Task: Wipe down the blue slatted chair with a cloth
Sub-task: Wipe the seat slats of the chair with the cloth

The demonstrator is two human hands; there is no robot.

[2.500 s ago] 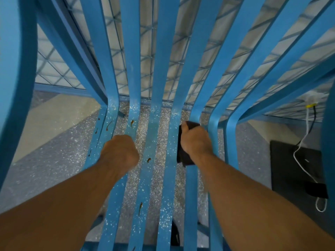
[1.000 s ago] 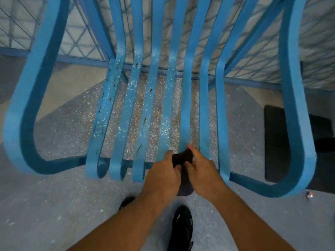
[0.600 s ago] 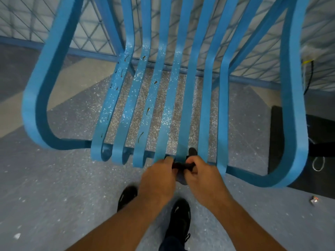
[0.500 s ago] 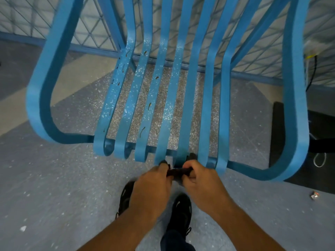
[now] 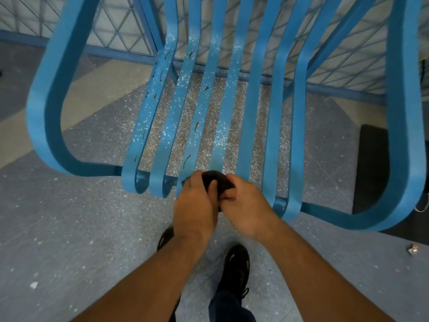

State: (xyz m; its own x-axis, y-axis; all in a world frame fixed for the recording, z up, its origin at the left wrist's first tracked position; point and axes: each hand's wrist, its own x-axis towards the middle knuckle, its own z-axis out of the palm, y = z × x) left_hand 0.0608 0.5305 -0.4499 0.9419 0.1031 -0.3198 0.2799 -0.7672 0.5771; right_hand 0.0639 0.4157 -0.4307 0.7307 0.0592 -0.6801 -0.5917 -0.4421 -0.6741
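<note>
While the cloth (image 5: 218, 182) is being pinched by curled left hand (image 5: 195, 205) and right hand (image 5: 247, 206) at the chair's (image 5: 251, 117) front edge | a clean face is being advised before speckled slats (image 5: 171, 112).

The blue slatted chair (image 5: 251, 117) stands upright and is seen from above and in front, its slats running from 12 to 6 o'clock and curling under at the front edge, with a broad looped arm at 9 and at 3 o'clock. The slats toward 9 o'clock carry white flecks and dark brown streaks. The cloth (image 5: 217, 180), dark and bunched, lies against the middle slats' front ends at 6 o'clock, gripped between the left hand (image 5: 195, 205) and right hand (image 5: 246, 205).
</note>
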